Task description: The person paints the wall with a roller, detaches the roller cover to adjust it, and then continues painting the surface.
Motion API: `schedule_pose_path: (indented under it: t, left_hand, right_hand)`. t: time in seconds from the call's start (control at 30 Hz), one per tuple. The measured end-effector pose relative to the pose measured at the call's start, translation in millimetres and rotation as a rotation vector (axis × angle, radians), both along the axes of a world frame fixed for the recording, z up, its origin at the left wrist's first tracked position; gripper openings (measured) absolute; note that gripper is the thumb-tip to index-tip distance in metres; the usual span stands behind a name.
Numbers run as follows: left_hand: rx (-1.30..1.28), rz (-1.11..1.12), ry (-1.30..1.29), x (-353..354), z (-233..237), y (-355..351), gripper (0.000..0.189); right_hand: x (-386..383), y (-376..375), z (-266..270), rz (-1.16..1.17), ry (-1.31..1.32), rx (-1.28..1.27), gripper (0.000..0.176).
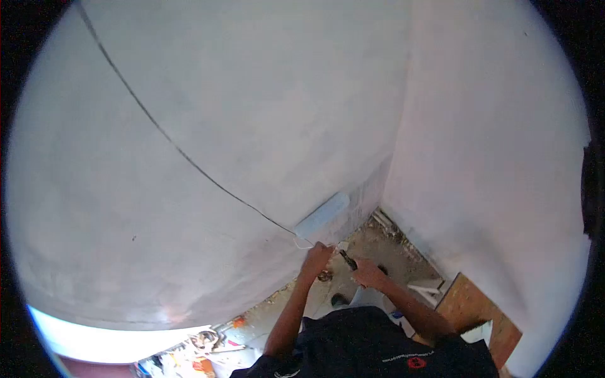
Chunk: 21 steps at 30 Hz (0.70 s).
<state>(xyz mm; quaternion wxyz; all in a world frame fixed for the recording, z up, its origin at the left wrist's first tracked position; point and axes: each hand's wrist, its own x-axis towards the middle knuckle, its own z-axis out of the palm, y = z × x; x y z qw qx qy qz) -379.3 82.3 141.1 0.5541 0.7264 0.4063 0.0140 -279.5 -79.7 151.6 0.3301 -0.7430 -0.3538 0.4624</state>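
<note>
A paint roller [322,214] with a pale blue sleeve lies slanted against the grey wall, low and close to the corner. From the sleeve's left end a thin white wire frame bends down to my left hand [317,257], whose fingers are closed around it. My right hand [370,273], lower and to the right, is wrapped round a dark handle [348,259] that points up toward the roller. Where the handle meets the wire is too small to make out.
A thin dark line [183,153] runs down the wall [283,94] to the roller. At right, a brown wooden board [474,309] leans by the side wall [485,157]. Rubble [396,232] lies in the corner; cluttered items [205,343] lie at lower left.
</note>
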Motion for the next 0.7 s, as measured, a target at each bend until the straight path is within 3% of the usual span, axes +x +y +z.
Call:
schedule_pose_path:
  t: [0.1, 0.2, 0.3, 0.4, 0.57, 0.7]
  left_hand:
    - [0.746, 0.399, -0.173, -28, 70, 13, 0.026]
    - [0.842, 0.804, -0.442, -38, 131, 29, 0.03]
    - [0.909, 0.848, -0.471, -37, 163, 47, 0.033]
    - [0.944, 0.662, -0.29, -29, 180, 55, 0.026]
    - [0.924, 0.521, -0.301, -34, 153, 61, 0.024]
    - [0.894, 0.481, -0.233, -77, 75, 64, 0.027]
  right_hand:
    - [3, -6, -32, 0.056, -0.092, 0.073, 0.019]
    - [-4, -2, -19, 0.03, 0.057, 0.001, 0.017]
    - [-11, -3, -10, -0.033, 0.096, -0.027, 0.018]
    - [-17, -8, -15, -0.085, 0.109, -0.007, 0.018]
    - [-18, -14, -34, -0.046, 0.071, 0.022, 0.019]
    - [-15, -19, -21, -0.054, 0.193, 0.048, 0.019]
